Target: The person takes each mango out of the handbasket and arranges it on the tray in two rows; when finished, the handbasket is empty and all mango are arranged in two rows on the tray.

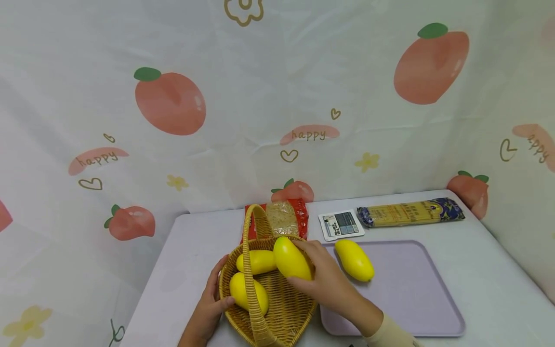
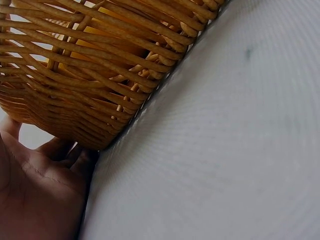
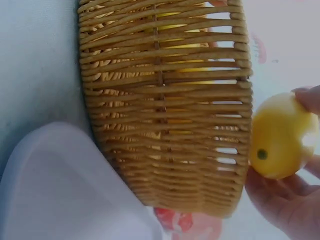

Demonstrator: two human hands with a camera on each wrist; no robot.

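Observation:
My right hand (image 1: pixel 318 274) grips a yellow mango (image 1: pixel 291 259) over the right part of a woven wicker basket (image 1: pixel 284 308). In the right wrist view this mango (image 3: pixel 281 137) is at the basket's rim, its dark stem spot showing. My left hand (image 1: pixel 209 301) holds the basket's left side, thumb at the rim and fingers along the outer wall. Inside the basket lie two more mangoes, one toward the back (image 1: pixel 258 261) and one nearer the front (image 1: pixel 238 289), partly behind the arched handle (image 1: pixel 248 255). Another mango (image 1: pixel 354 260) rests on the lilac tray (image 1: pixel 412 299), near its back left corner.
Behind the basket lies a red packet (image 1: pixel 282 217) with a see-through middle. A small white packet (image 1: pixel 341 225) and a long yellow and blue pasta bag (image 1: pixel 409 213) lie behind the tray. A fruit-print cloth (image 1: pixel 243 159) hangs along the table's back and sides.

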